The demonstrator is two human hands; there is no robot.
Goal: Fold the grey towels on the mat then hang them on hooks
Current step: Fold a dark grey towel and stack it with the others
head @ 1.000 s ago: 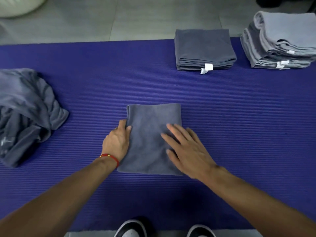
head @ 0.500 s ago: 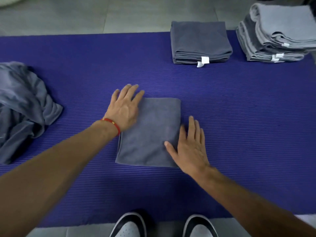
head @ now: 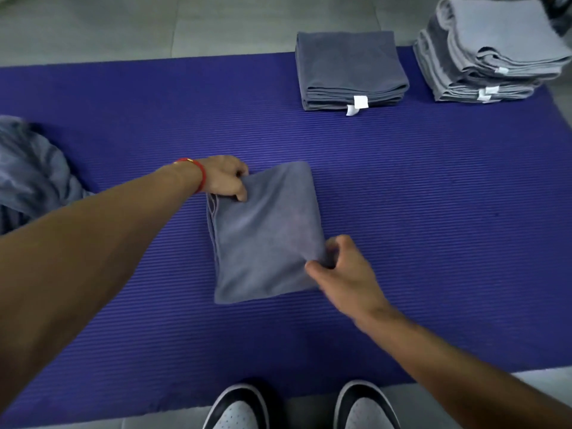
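Note:
A folded grey towel (head: 266, 233) lies in the middle of the purple mat (head: 433, 212). My left hand (head: 224, 178), with a red band at the wrist, pinches the towel's far left corner. My right hand (head: 343, 270) pinches its near right edge, and the cloth is lifted slightly there. A heap of unfolded grey towels (head: 28, 171) lies at the mat's left edge.
A dark grey stack of folded towels (head: 349, 69) sits at the mat's far edge, and a lighter grey stack (head: 489, 54) stands to its right. Grey floor tiles lie beyond the mat. My two shoes (head: 297, 407) show at the mat's near edge.
Both hands lay flat on the towel before; now each has curled its fingers and pinches an opposite corner, and the towel has turned a little.

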